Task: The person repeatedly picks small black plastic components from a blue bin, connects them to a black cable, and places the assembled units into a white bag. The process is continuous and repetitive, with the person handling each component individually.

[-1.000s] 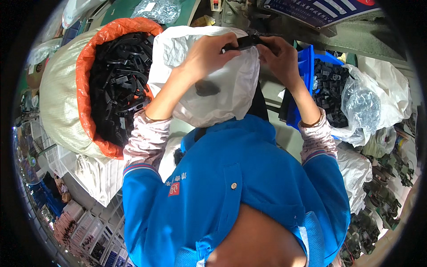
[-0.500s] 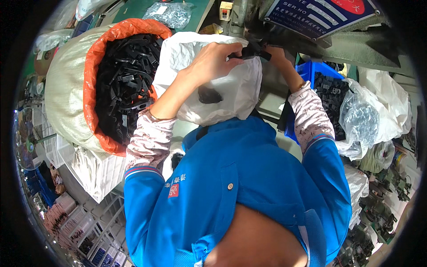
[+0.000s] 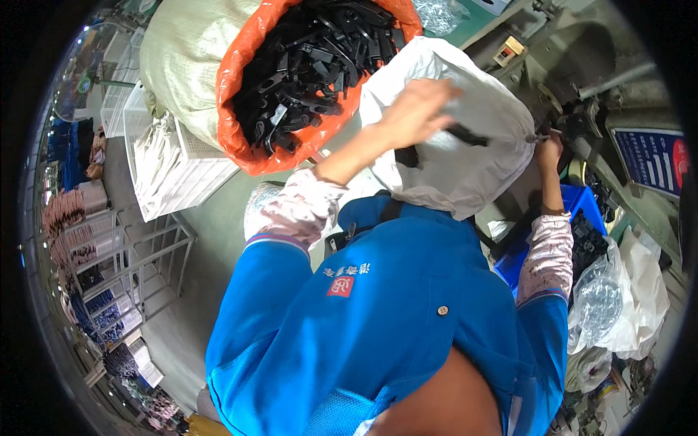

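My left hand (image 3: pixel 420 115) is over the white bag (image 3: pixel 494 178) in front of my lap, smeared by motion, with its fingers stretched out. Just below its fingertips is a long black plastic part (image 3: pixel 467 135), apart from the hand and over the bag's inside. Another black piece (image 3: pixel 407 155) lies in the bag near its left side. Beyond the bag's right edge, my right hand (image 3: pixel 550 151) is closed at the machine (image 3: pixel 582 120). What its fingers grip there is small and partly hidden.
Left of the bag stands a big woven sack with an orange liner (image 3: pixel 231 116), full of black plastic parts (image 3: pixel 313 73). A blue bin (image 3: pixel 578 200) of small dark parts sits beside my right forearm. White crates (image 3: pixel 196 182) and a metal rack (image 3: pixel 156 254) are farther left.
My view has swung to the right. Both hands were together at the machine around a black part; my left hand has come away over the bag and the part has left it.
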`<action>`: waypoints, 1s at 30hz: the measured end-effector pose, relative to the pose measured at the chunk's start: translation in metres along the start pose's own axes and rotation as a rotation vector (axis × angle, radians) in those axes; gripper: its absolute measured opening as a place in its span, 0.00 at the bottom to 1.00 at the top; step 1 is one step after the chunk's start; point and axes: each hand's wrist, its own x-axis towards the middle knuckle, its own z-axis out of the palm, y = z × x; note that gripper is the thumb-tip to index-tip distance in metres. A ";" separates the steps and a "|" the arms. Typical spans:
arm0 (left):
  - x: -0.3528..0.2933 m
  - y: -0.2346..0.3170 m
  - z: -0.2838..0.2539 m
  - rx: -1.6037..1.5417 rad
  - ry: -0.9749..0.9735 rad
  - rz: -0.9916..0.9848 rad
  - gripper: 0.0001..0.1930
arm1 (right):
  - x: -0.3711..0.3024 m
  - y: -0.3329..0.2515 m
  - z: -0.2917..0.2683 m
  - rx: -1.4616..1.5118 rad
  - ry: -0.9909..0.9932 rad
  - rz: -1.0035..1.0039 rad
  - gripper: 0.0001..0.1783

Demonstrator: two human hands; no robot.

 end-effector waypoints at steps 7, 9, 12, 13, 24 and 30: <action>-0.074 -0.087 -0.113 0.796 0.287 -0.752 0.21 | 0.012 0.034 0.018 -0.022 0.112 -0.005 0.15; -0.104 -0.119 -0.124 0.731 0.294 -0.676 0.09 | 0.015 0.022 0.014 -0.090 0.047 0.018 0.15; -0.108 -0.120 -0.132 0.569 0.486 -0.525 0.05 | 0.005 0.019 0.009 -0.171 0.265 -0.149 0.16; -0.109 -0.115 -0.133 0.574 0.547 -0.504 0.05 | 0.000 0.008 0.002 -0.138 0.284 -0.161 0.16; -0.150 -0.079 -0.137 -1.283 1.111 -0.683 0.11 | -0.062 -0.057 -0.103 1.295 -0.124 0.446 0.15; -0.090 -0.008 -0.067 -1.626 0.618 -0.610 0.24 | -0.080 -0.109 -0.148 1.684 -0.254 0.267 0.10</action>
